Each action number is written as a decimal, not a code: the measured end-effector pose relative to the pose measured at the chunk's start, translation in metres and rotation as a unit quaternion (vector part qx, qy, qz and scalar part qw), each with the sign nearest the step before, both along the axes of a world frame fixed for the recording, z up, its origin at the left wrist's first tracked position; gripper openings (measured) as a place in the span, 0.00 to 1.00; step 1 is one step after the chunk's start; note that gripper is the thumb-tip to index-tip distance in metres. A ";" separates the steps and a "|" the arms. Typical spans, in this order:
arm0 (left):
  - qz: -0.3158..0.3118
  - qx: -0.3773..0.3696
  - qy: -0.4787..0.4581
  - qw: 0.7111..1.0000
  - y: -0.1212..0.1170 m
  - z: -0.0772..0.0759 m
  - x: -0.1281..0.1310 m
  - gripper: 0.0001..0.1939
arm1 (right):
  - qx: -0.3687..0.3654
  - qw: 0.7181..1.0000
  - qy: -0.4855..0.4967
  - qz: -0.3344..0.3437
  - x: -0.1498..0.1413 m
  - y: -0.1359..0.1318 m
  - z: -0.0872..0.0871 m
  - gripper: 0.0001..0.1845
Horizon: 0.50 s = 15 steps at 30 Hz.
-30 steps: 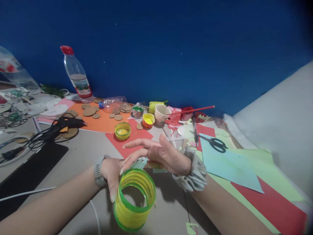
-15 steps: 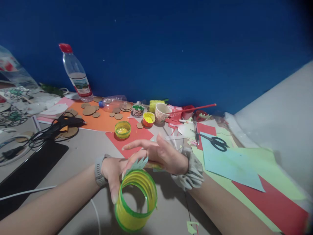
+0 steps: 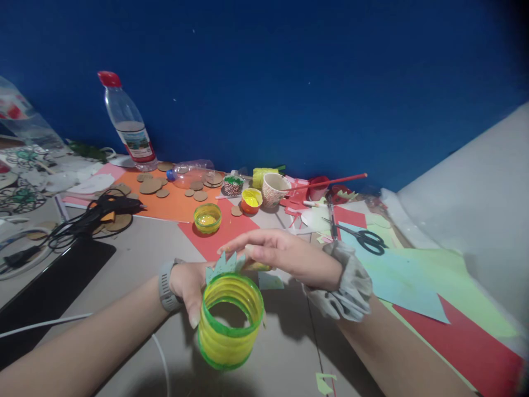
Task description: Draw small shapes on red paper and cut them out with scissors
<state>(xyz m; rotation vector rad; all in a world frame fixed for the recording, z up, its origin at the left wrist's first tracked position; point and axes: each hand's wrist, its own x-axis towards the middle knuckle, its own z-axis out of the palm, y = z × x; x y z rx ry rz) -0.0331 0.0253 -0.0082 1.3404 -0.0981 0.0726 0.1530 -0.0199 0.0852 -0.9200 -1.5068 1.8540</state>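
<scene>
My left hand (image 3: 190, 281) holds a yellow ring (image 3: 227, 350) with green rims by its side and back, thumb at the left rim. The ring looks like a ribbed piece of plastic bottle and is tilted, its open end towards me. A jagged blue-green paper strip (image 3: 223, 264) stands up at its far rim. Behind it, my right hand (image 3: 285, 256) reaches across with fingers stretched out, lying against the left fingers and near the paper points. The contact there is partly hidden.
Scissors (image 3: 367, 240) lie on light blue paper (image 3: 405, 289) at the right. Beyond my hands are a yellow painted cup (image 3: 208, 219), a paper cup (image 3: 275, 191) and cardboard discs (image 3: 151, 186). A water bottle (image 3: 134, 135) stands back left, near black cables (image 3: 103, 212).
My right hand has moved a little right and turned flatter, its thumb lowered towards the paper strip. The ring has risen slightly and tipped more upright in my left hand.
</scene>
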 end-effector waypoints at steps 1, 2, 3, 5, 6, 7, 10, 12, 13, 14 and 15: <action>-0.019 -0.023 -0.003 1.000 0.001 -0.001 0.000 0.42 | 0.001 1.000 -0.011 -0.007 -0.001 -0.001 0.002 0.17; -0.032 -0.044 -0.007 0.998 0.001 -0.003 0.000 0.40 | 0.002 1.000 -0.016 -0.013 -0.002 -0.002 0.004 0.16; -0.036 -0.061 -0.010 0.997 0.002 -0.004 0.000 0.40 | 0.004 1.000 -0.017 -0.018 -0.002 -0.003 0.006 0.16; -0.039 -0.088 -0.017 0.995 0.004 -0.006 -0.001 0.41 | 0.009 1.000 -0.013 -0.025 -0.003 -0.005 0.008 0.16; -0.038 -0.099 -0.020 0.994 0.004 -0.007 -0.002 0.42 | 0.010 0.999 -0.013 -0.030 -0.003 -0.006 0.009 0.16; -0.037 -0.108 -0.022 0.993 0.005 -0.007 -0.002 0.43 | 0.011 0.999 -0.016 -0.037 -0.002 -0.007 0.009 0.16; -0.030 -0.124 -0.029 0.991 0.004 -0.007 -0.002 0.41 | -0.001 0.998 -0.027 -0.057 0.001 -0.009 0.010 0.17; -0.033 -0.135 -0.033 0.990 0.003 -0.003 -0.001 0.41 | -0.019 0.998 -0.023 -0.060 0.003 -0.009 0.011 0.18; -0.035 -0.140 -0.036 0.989 0.003 0.000 0.000 0.42 | -0.026 0.998 -0.020 -0.059 0.004 -0.009 0.011 0.18; -0.036 -0.143 -0.039 0.988 0.002 0.003 0.001 0.42 | -0.030 0.998 -0.018 -0.057 0.005 -0.009 0.011 0.19; -0.036 -0.145 -0.042 0.988 0.001 0.006 0.002 0.42 | -0.032 0.998 -0.017 -0.055 0.005 -0.009 0.012 0.19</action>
